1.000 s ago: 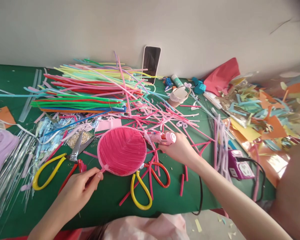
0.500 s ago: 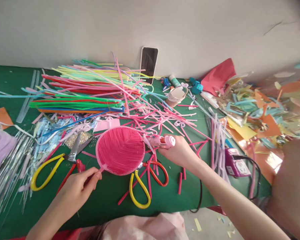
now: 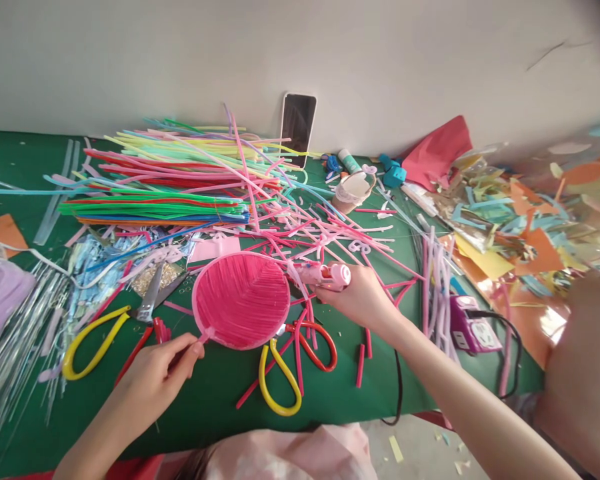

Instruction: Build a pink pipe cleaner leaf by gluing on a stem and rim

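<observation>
Pinching the stub of one pink woven disc (image 3: 241,300) just above the green bench (image 3: 220,393), my left hand (image 3: 155,373) is clenched. My right hand (image 3: 360,300) keeps its grip on one glue gun (image 3: 325,275) at the disc's rim. Two scissors (image 3: 153,297) lie alongside.

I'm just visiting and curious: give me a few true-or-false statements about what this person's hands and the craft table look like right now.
1. The left hand pinches the short stem of the pink fan. True.
2. The right hand holds scissors. False: it grips a pink glue gun, whose tip is at the fan's right rim.
3. A phone stands leaning against the wall. True.
4. The table has a blue top. False: the top is green.
</observation>
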`<state>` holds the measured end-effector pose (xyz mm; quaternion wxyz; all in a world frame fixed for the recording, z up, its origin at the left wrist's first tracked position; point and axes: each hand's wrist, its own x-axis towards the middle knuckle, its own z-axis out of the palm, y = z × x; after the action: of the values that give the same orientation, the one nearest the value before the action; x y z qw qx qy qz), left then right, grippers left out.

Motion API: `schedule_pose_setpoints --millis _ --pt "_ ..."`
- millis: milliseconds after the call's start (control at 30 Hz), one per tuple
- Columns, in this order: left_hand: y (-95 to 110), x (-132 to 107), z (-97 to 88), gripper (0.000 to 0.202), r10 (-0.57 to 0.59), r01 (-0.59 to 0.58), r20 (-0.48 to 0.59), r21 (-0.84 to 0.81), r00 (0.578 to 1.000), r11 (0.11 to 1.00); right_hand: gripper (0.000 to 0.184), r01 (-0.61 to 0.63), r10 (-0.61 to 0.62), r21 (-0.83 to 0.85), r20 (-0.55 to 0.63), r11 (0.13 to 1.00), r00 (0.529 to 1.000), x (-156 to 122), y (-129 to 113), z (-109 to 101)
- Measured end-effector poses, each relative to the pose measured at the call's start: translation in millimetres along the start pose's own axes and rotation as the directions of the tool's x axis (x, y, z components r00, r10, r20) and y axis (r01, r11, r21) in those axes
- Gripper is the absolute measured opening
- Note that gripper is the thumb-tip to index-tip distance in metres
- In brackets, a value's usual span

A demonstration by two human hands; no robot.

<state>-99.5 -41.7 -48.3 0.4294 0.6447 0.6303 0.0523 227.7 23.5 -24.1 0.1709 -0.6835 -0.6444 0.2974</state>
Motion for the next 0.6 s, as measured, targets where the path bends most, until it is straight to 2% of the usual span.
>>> schedule_pose_setpoints --millis 167,600 --pt "-2.4 -1.0 0.9 0.042 -0.007 0.007 -0.001 0.003 1.0 1.0 0.02 -0.006 0.005 -0.031 -0.018 0.999 1.0 4.0 -0.2 3.3" --pt "-3.7 -0.6 1.2 0.044 0.005 -0.005 -0.013 -0.011 1.0 1.0 0.02 -0.029 0.028 -0.076 -0.019 0.997 0.999 5.6 -3.5 4.6"
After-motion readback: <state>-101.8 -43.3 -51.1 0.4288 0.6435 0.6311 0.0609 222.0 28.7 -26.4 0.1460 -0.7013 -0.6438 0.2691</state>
